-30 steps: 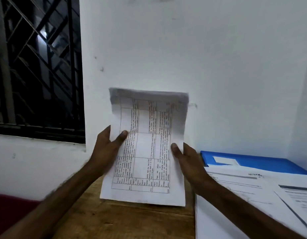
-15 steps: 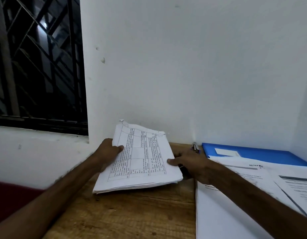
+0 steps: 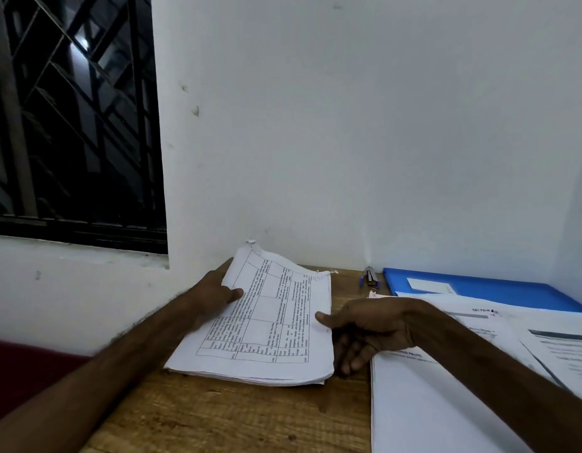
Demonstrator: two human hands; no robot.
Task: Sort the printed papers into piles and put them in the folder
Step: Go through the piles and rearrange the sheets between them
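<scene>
Left hand [image 3: 214, 294] pinches the paper stack [image 3: 266, 328] by its raised edge, right hand [image 3: 368, 328] lies loose with only its thumb touching, so uneven sheets could slide askew across the tabletop [image 3: 250, 420].

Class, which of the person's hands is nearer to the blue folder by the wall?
Right. The right hand lies at the right edge of the printed stack, just left of the blue folder; the left hand holds the stack's opposite edge, farther away.
</scene>
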